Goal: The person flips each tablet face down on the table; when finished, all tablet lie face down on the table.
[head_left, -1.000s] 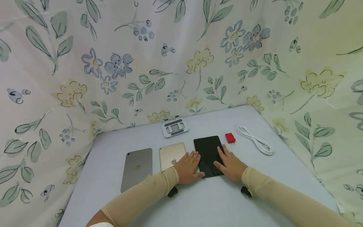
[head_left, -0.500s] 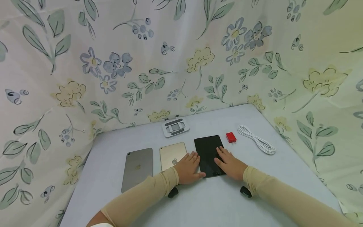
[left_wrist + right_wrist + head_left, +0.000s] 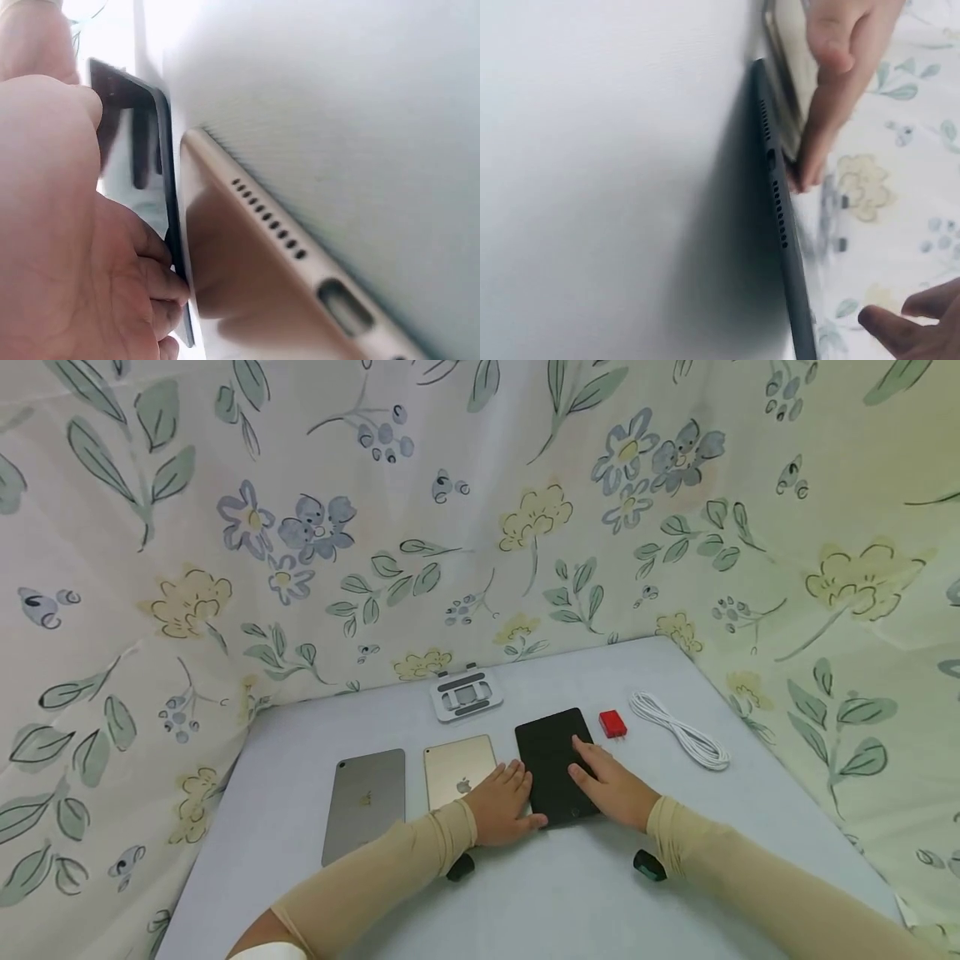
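Observation:
The black tablet (image 3: pixel 551 752) lies screen up on the table, its right side raised and tilted. My right hand (image 3: pixel 615 789) grips that right edge, thumb and index finger over the screen; the other fingers are hidden. Along the left edge my left hand (image 3: pixel 501 806) rests with fairly straight fingers, thumb near the bottom edge. In the right wrist view the tablet's port edge (image 3: pixel 776 176) stands over a shadow, with the left hand's fingertips beside it. A gold tablet (image 3: pixel 457 764), back up, lies partly under my left hand; in the left wrist view its port edge (image 3: pixel 277 232) shows.
A grey tablet (image 3: pixel 367 797) lies back up at the left, partly behind the left sleeve (image 3: pixel 390 868). Farther back are a white folding stand (image 3: pixel 467 695), a red charger plug (image 3: pixel 612 723) and a coiled white cable (image 3: pixel 686 732). A floral curtain (image 3: pixel 450 527) surrounds the white table (image 3: pixel 555 902).
The black tablet's right side has come up, tilting it toward the left. My right hand has shifted slightly and closed on that edge; the left hand has hardly moved.

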Tool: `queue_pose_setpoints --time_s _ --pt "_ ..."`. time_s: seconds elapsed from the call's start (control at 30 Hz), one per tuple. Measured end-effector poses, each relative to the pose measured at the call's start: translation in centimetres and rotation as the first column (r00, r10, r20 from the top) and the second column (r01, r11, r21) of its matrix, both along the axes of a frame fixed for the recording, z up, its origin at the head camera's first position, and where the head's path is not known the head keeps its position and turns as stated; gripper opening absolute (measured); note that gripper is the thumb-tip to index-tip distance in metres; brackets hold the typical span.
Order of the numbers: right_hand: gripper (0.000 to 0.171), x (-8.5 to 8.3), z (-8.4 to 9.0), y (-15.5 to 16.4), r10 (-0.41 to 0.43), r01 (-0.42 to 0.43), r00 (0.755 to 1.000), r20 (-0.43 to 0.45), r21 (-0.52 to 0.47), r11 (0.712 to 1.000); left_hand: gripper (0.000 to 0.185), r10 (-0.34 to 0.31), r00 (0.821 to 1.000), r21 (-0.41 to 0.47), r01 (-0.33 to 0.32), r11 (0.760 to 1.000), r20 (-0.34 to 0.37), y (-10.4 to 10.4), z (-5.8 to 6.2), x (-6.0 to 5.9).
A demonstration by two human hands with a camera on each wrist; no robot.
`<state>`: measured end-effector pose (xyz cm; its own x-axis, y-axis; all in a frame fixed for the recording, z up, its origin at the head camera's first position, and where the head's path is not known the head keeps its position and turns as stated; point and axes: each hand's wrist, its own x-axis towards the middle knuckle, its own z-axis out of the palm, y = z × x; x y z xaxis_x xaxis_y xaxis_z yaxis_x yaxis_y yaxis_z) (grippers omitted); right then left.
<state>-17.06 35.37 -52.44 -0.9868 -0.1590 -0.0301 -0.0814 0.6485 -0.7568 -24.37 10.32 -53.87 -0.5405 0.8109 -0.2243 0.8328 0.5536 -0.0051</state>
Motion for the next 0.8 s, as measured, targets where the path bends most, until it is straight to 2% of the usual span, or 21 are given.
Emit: queue_pose_setpoints --time_s 0.17,0.3,0.53,0.67,0.8 --pt "0.075 0.6 2.5 -0.5 0.001 -0.002 0.997 -0.083 -0.009 1.0 0.09 -0.015 0.999 0.026 0.014 1.0 0.034 0.6 0.4 -0.1" --pt "0.074 1.2 4.2 -1.1 0.016 -0.021 0.992 -0.125 -0.032 0.999 0.088 -0.039 0.995 0.063 0.034 0.997 0.087 1.3 0.6 -0.2" --pt "0.073 1.6 5.5 -2.4 0.062 -0.069 0.985 -0.16 -0.038 0.997 0.083 -0.09 0.984 0.158 0.065 0.985 0.155 2.5 1.5 -0.4" --pt "0.072 1.7 5.7 -2.7 0.069 -0.083 0.981 -0.18 -0.07 0.994 0.079 -0.128 0.967 0.305 0.057 0.951 0.22 2.9 2.6 -0.5" --pt "0.07 1.8 6.0 -2.8 0.072 -0.093 0.98 -0.188 -0.104 0.99 0.082 -0.168 0.96 0.422 0.06 0.905 0.222 3.0 3.8 -0.4"
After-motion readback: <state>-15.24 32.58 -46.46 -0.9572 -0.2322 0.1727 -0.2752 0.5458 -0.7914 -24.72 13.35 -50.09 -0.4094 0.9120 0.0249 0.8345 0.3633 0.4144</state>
